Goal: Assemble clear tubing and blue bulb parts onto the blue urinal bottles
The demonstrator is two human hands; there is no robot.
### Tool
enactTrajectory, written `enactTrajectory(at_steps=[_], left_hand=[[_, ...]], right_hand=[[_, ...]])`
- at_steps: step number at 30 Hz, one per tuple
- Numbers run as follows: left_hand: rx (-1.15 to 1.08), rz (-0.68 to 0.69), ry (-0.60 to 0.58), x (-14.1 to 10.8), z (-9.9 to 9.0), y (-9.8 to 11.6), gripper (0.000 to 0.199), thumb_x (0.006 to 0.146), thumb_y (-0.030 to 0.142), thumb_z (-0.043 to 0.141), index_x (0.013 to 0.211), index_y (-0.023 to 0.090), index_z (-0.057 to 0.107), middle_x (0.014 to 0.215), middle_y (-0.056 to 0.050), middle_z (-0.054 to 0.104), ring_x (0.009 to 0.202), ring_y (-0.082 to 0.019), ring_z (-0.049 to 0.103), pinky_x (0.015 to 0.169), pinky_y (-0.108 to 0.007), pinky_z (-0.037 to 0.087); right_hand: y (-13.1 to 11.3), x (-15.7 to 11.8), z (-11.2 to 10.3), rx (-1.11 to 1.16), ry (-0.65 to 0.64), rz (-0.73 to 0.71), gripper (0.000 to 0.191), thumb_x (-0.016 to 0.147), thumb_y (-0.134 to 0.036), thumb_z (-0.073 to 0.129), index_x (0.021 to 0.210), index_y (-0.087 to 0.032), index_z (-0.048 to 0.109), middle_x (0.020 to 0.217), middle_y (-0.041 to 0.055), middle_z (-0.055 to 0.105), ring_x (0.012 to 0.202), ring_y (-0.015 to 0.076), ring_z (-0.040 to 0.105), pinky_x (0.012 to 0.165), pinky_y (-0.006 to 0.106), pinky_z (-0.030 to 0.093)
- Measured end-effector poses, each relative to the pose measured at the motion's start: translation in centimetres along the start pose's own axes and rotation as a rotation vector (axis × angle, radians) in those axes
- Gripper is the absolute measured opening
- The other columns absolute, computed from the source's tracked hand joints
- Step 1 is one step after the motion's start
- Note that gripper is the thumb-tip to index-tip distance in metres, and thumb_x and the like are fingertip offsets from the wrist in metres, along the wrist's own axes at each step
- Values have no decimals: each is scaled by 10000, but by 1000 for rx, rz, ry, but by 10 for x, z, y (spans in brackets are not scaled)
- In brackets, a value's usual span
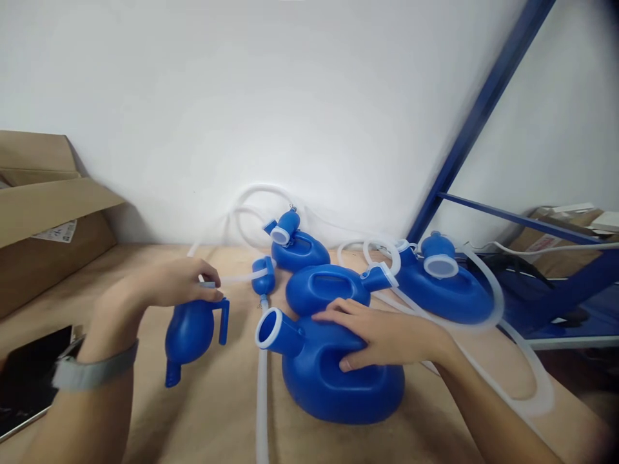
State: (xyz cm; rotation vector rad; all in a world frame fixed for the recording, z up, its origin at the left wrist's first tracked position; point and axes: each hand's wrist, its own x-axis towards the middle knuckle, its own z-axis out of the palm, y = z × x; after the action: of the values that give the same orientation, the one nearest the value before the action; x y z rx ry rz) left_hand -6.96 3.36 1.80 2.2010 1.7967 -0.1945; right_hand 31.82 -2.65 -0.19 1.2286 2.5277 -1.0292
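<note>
My left hand (178, 283) is closed on the rim of a blue bulb-shaped urinal funnel (189, 332), held with its narrow spout pointing down and a side handle to the right. My right hand (382, 332) grips the handle of a blue plastic urinal bottle (343, 396). The thumb sits at the handle opening, and the fingers lie over the top. This bottle's open, white-rimmed neck tilts to the left. Just behind it lies a second urinal bottle (302, 290). A small blue funnel (264, 276) with a white hose (262, 406) is between my hands.
Farther back, another bottle (314, 251) stands by the wall with a funnel (289, 223). On the right, a bottle (449, 303) lies among looped clear hoses (541, 393). A cardboard box (58, 258), a dark-screened tablet (29, 380) and a blue metal frame (476, 122) flank the table.
</note>
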Motion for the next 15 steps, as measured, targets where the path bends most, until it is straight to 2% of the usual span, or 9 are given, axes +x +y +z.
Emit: enactTrajectory(at_steps=[3, 5, 7, 8, 10, 11, 12, 13, 15], left_hand=[[-37, 26, -181, 25, 11, 3, 584, 705, 609, 639, 1108, 219, 802, 1165, -99, 790, 1090, -331, 702, 922, -361, 556], [-55, 31, -231, 38, 19, 5, 595, 672, 582, 651, 1103, 201, 804, 1126, -106, 798, 1027, -332, 721, 834, -355, 584], [-71, 22, -272, 47, 27, 5, 630, 651, 592, 651, 1109, 186, 801, 1083, -113, 803, 949, -336, 734, 722, -355, 595], [-78, 25, -280, 51, 31, 3, 632, 647, 592, 650, 1105, 183, 801, 1074, -111, 805, 942, -335, 735, 714, -353, 595], [-87, 43, -278, 58, 37, -3, 592, 647, 567, 643, 1071, 187, 806, 1069, -95, 811, 1000, -329, 729, 798, -351, 595], [-89, 51, -273, 61, 39, -7, 571, 646, 546, 639, 1060, 190, 808, 1074, -87, 814, 1042, -327, 722, 856, -350, 586], [-87, 52, -268, 64, 41, -11, 561, 642, 524, 636, 1059, 189, 807, 1081, -85, 815, 1072, -327, 716, 898, -353, 576], [-83, 47, -267, 66, 43, -15, 561, 635, 504, 631, 1062, 186, 807, 1086, -88, 816, 1084, -331, 715, 918, -360, 571], [-68, 22, -263, 71, 46, -22, 576, 619, 481, 624, 1074, 178, 804, 1091, -103, 816, 1088, -347, 719, 922, -381, 572]], right_hand=[[0, -8, -8, 4, -22, 51, 956, 846, -708, 701, 1657, -359, 335, 1669, 75, 382, 1444, 401, 457, 1175, 503, 387], [5, -19, -16, 40, 22, 121, 912, 870, -747, 645, 1642, -339, 382, 1645, 85, 445, 1445, 408, 469, 1174, 503, 395], [18, -33, -25, 95, 127, 208, 794, 919, -757, 556, 1555, -283, 532, 1513, 101, 600, 1350, 378, 574, 1119, 467, 458], [28, -40, -30, 109, 187, 261, 736, 932, -757, 525, 1456, -252, 632, 1403, 108, 681, 1276, 366, 629, 1082, 455, 488], [58, -51, -37, 72, 228, 383, 684, 932, -764, 482, 1195, -203, 773, 1145, 131, 774, 1083, 365, 714, 970, 455, 546], [76, -54, -39, 28, 233, 474, 682, 928, -765, 466, 1086, -190, 798, 1035, 145, 784, 1010, 372, 730, 931, 465, 557], [95, -55, -41, -9, 234, 556, 649, 909, -741, 501, 1064, -187, 801, 1011, 160, 787, 993, 388, 733, 908, 477, 564], [115, -54, -41, -28, 265, 604, 608, 887, -688, 562, 1152, -188, 784, 1088, 173, 785, 1037, 404, 729, 924, 487, 563], [150, -48, -39, -25, 328, 639, 702, 854, -615, 635, 1393, -167, 675, 1307, 205, 733, 1188, 428, 687, 1007, 502, 539]])
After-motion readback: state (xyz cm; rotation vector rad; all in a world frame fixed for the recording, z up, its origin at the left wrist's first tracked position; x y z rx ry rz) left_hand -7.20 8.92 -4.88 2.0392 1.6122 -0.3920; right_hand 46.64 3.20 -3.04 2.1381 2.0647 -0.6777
